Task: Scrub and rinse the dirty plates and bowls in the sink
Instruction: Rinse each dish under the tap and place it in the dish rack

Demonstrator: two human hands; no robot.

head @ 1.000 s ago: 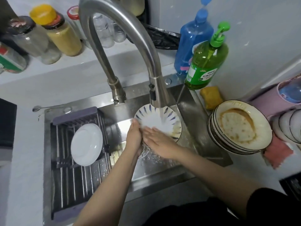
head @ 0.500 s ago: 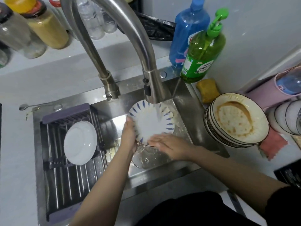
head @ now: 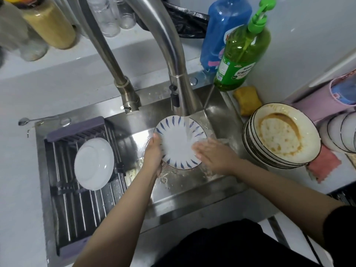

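A white plate with blue dashes round its rim (head: 177, 141) is held tilted in the steel sink (head: 192, 191), under water running from the faucet (head: 179, 79). My left hand (head: 153, 154) grips the plate's left edge, thumb on the rim. My right hand (head: 213, 153) lies with flat fingers on the plate's right side. A stack of dirty bowls (head: 281, 135) with brown residue in the top one stands on the counter to the right of the sink.
A clean white plate (head: 94, 163) rests on the drying rack (head: 77, 209) over the sink's left half. Green soap bottle (head: 240, 56), blue bottle (head: 221, 29) and yellow sponge (head: 247, 100) stand at back right. A pink cloth (head: 323, 166), more bowls (head: 341, 133) and jars (head: 48, 24) surround.
The plate has tilted to face up more fully under the stream. My right hand slid from the plate's lower edge to its right side. The view has moved closer.
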